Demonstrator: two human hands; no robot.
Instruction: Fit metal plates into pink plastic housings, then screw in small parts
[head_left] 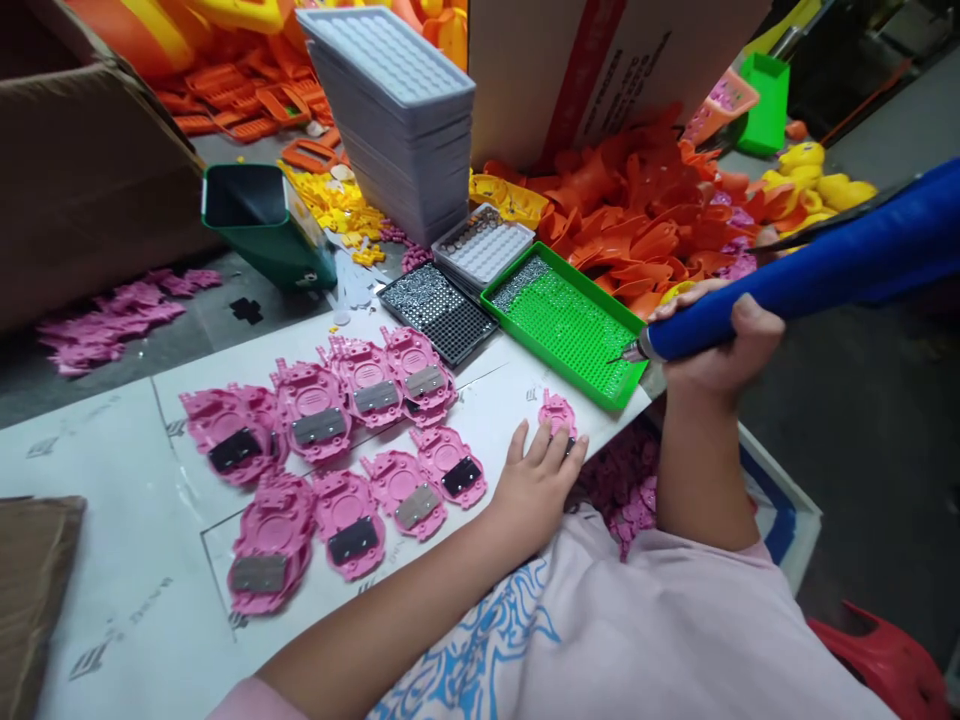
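Note:
My right hand (724, 345) is wrapped round a blue electric screwdriver (810, 275), its bit pointing down at the near right end of a green tray (562, 388) of small metal screws. I cannot tell whether the bit touches a screw. My left hand (538, 480) lies with its fingers spread over the lower part of a pink plastic casing (556, 408) on the white board (187, 550); that part of the casing is mostly hidden. To the left, several pink casings (311, 412) stand in two rows, some stacked, with black or grey covers fastened by screws.
Behind the casings are a black perforated tray (461, 340) of screws, a small white tray (487, 255), a tall stack of trays (405, 130) and a green bin (270, 230). Orange parts (615, 210) are heaped behind. Cardboard boxes (82, 170) stand around.

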